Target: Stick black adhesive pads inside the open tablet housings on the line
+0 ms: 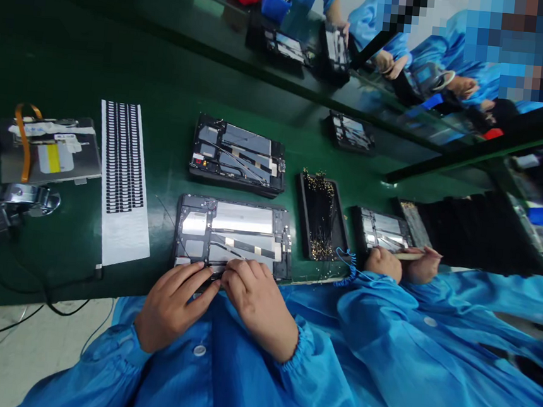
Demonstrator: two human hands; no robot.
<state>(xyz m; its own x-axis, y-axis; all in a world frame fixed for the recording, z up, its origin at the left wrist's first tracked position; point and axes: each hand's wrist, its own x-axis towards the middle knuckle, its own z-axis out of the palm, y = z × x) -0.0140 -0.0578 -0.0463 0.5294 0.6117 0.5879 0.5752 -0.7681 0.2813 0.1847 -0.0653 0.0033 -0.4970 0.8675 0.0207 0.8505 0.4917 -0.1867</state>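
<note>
The left hand (174, 306) and the right hand (256, 303) press bent fingertips along the near edge of an open black rectangular device with silver panels (244, 218), which lies flat on the dark green table (64, 78) just in front of the person; whether the fingers pinch anything small there, I cannot tell. Beyond it sits a stack of similar black devices (237, 156), with a black tray of thin gold-tipped cables (325, 218) to the right and a white sheet of small black stickers (128, 184) to the left.
</note>
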